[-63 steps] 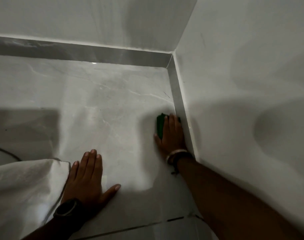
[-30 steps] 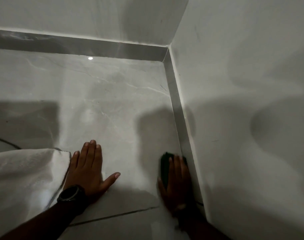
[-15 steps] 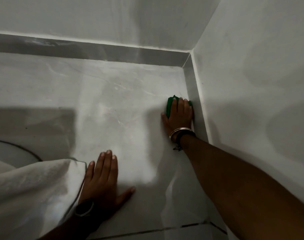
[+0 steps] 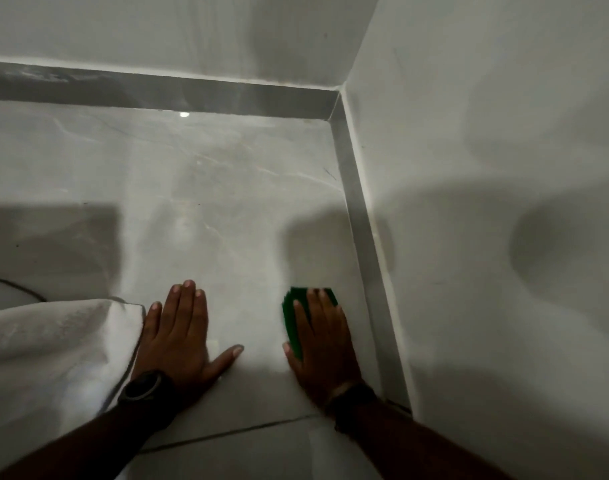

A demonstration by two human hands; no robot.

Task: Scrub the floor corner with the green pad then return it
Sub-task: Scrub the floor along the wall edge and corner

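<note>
The green pad (image 4: 292, 317) lies flat on the grey marble floor tile (image 4: 206, 188), a little left of the right-hand skirting. My right hand (image 4: 322, 344) presses down on it with fingers stretched over its top; only the pad's left and far edges show. My left hand (image 4: 183, 337) rests flat on the tile with fingers spread and the thumb out, holding nothing, a dark watch on its wrist. The floor corner (image 4: 334, 116) where the two skirtings meet is further ahead at the upper right.
A white cloth (image 4: 53, 355) lies bunched at the lower left, touching my left hand. A grey skirting strip (image 4: 362, 230) runs along the right wall (image 4: 486, 168), another along the back wall. A dark grout line (image 4: 240, 433) crosses the floor near my wrists.
My right hand has slid the pad back along the right skirting, away from the corner and toward me. The left hand stays planted by the cloth. The view has shifted slightly.
</note>
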